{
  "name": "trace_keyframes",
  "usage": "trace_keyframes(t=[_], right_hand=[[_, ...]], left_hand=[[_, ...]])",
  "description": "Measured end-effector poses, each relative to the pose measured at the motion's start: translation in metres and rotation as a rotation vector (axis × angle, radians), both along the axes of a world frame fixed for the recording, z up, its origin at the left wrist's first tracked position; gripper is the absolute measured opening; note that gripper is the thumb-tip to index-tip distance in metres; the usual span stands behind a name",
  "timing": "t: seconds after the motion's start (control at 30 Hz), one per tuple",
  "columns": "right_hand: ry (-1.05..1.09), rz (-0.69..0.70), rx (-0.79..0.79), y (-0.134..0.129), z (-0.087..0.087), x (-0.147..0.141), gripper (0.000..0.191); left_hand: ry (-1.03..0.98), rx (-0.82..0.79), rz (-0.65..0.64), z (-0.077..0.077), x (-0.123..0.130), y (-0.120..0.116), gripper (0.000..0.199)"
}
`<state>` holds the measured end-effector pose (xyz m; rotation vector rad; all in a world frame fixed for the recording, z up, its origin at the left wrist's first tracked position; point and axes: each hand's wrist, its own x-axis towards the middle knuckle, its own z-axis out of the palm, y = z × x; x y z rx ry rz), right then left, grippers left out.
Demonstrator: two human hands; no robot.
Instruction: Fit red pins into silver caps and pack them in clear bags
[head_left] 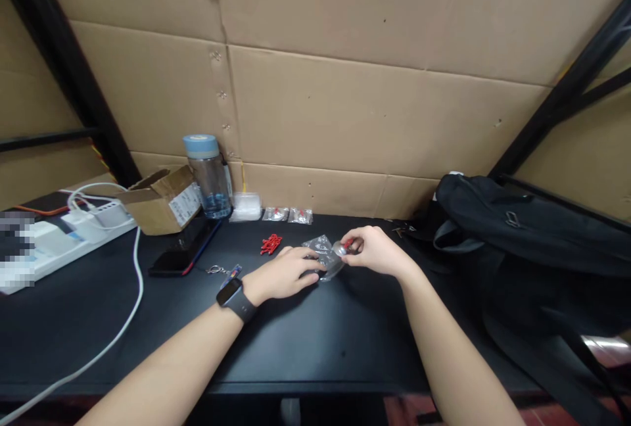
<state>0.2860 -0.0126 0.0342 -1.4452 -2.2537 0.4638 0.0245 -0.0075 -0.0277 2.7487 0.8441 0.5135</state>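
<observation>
My right hand (372, 252) is closed in a pinch on a small round silver piece (340, 249) with a red part at the fingertips. The silver piece is over the right side of a clear plastic bag (323, 250) lying on the black table. My left hand (290, 273), with a dark smartwatch on its wrist, rests with fingers stretched and apart, their tips on the bag's lower left. Beyond that hand lies a small pile of red pieces (271, 244). Two small clear packets (300, 215) with silver and red contents lie near the cardboard wall.
A stack of clear bags (245, 206) lies beside a blue-lidded bottle (210, 176). Further left are an open cardboard box (158, 202), a dark phone (180, 248), a keyring (215, 270) and a white power strip (59, 242) with a cable. A black backpack (537, 235) takes up the right side.
</observation>
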Motion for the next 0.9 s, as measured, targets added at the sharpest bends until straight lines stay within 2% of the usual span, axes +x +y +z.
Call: trace_keyframes(t=[0.17, 0.37, 0.7, 0.9], right_hand=[[-0.222, 0.043, -0.060, -0.008, 0.001, -0.005, 0.011], [-0.267, 0.065, -0.140, -0.012, 0.004, -0.005, 0.007], [-0.336, 0.050, -0.037, -0.001, -0.009, -0.006, 0.016], [-0.282, 0.008, 0.008, 0.002, -0.017, -0.014, 0.019]], left_hand=[[0.056, 0.018, 0.011, -0.001, 0.004, -0.006, 0.037], [0.094, 0.014, 0.028, -0.001, 0.005, -0.010, 0.040], [0.088, 0.021, 0.023, -0.004, 0.004, -0.011, 0.041], [0.092, 0.007, 0.030, -0.004, 0.005, -0.011, 0.041]])
